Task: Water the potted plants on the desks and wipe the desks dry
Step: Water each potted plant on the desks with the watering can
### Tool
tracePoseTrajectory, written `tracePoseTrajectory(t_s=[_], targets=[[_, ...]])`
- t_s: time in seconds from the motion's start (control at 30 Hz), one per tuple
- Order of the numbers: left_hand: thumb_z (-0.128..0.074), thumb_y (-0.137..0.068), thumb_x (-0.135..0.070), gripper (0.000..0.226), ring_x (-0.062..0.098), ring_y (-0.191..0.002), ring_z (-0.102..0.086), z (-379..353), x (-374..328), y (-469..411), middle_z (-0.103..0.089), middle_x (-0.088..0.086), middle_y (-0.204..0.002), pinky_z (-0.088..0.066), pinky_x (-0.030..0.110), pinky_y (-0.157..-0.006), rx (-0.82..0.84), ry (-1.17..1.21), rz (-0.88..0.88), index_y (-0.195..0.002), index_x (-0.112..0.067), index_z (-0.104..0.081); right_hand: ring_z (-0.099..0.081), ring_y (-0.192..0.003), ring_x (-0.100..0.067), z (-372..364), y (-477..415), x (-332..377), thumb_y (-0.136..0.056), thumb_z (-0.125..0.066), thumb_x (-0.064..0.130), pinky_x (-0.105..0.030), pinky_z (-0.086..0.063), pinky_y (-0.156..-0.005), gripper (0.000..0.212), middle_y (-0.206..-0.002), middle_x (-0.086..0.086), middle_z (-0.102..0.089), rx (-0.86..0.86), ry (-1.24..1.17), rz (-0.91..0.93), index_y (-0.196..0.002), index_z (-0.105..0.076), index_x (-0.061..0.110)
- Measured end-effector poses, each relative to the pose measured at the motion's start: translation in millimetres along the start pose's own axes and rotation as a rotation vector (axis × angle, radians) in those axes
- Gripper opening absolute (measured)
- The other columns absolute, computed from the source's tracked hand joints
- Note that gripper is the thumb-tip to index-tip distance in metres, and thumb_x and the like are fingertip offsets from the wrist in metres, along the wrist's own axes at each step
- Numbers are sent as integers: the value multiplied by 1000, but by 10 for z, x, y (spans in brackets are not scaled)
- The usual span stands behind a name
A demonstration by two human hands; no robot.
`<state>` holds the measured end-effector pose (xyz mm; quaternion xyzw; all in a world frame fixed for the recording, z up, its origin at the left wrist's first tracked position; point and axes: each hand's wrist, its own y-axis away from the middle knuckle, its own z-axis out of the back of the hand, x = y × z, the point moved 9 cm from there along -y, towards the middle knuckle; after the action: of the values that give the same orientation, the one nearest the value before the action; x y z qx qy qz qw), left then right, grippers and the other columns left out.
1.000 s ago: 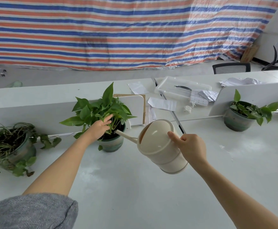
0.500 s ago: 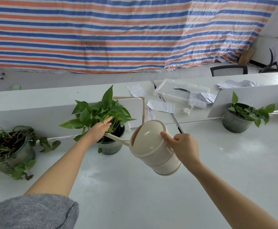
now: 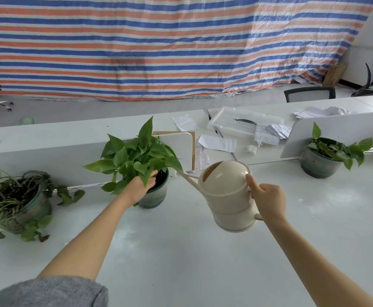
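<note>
Cream watering can [image 3: 225,196], tilted, gripped by right hand [image 3: 267,201]; left hand [image 3: 138,187] parts middle plant [image 3: 136,158] leaves.

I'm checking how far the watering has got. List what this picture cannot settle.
- Spout tip of the watering can, head view: lost among the leaves of the middle plant, so any water flow is hidden.
- Can's handle: covered by the right hand.
- Soil wetness in the middle pot: hidden by leaves and the left hand.
- Left plant: cut off by the frame edge.
- Papers on the far desk: print too small to read.
</note>
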<state>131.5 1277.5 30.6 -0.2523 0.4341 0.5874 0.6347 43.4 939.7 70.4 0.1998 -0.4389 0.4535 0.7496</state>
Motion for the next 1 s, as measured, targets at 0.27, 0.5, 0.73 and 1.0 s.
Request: tracePoseTrajectory(t_s=[0.27,0.5,0.73,1.0], targets=[[-45,-96,-13,22,16,-87,-58,-296,432,289,-63,7,-103,-45,20,-77,44,-14,189,-109,-9,-62,-33,-52,-24,83,47,-678,-94,-45,32,-31,-25,-51,62,-29,5,-36,-21,-208,-201,-39,-32,8],[-43,-97,-26,31,24,-92,-57,-482,853,539,-58,9,-107,-41,32,-82,71,-69,425,-120,-8,-53,-36,-59,-25,10,137,-1084,-93,-38,33,-34,-26,-55,49,-57,-14,-37,-56,-192,-272,-53,-40,4],[-42,-96,-26,34,27,-95,-59,-515,1057,849,-58,12,-113,-44,34,-85,60,-74,555,-124,-8,-51,-43,-63,-27,8,296,-1247,-95,-33,32,-33,-32,-63,54,-52,-6,-41,-48,-205,-327,-48,-44,9],[-44,-94,-26,23,26,-89,-60,-498,1007,1058,-59,12,-109,-44,32,-83,13,-41,567,-109,-13,-54,-38,-56,-23,-1,467,-1327,-95,-31,28,-34,-29,-54,52,-53,-6,-40,-33,-226,-347,-47,-39,10]])
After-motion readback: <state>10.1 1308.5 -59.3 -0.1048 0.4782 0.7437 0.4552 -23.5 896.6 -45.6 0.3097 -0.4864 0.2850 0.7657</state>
